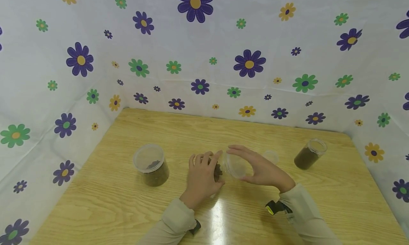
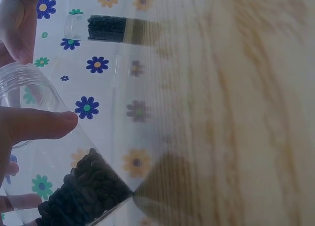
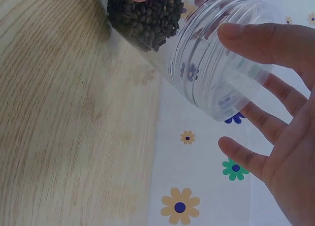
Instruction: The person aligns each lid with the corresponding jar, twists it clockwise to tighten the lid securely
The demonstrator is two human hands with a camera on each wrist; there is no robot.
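A clear plastic jar (image 3: 165, 63) with a threaded mouth is tilted over, its mouth toward the right. Dark beans or seeds (image 2: 88, 186) lie heaped at its bottom end, and its lower edge meets the table. My left hand (image 1: 202, 177) grips the jar's body, the thumb (image 2: 44, 123) stretched along its wall. At the mouth, my right hand (image 1: 263, 168) holds the rim between the thumb (image 3: 256, 41) on one side and spread fingers on the other. The jar's middle is mostly hidden behind my left hand in the head view.
To the left stands a wide clear jar (image 1: 155, 175) partly filled with dark contents. A narrower jar (image 1: 306, 158) of dark contents stands at the right. Beyond my right hand a round clear lid (image 1: 271, 156) lies on the wooden table (image 1: 105, 202). Flowered cloth (image 1: 211, 42) surrounds the table.
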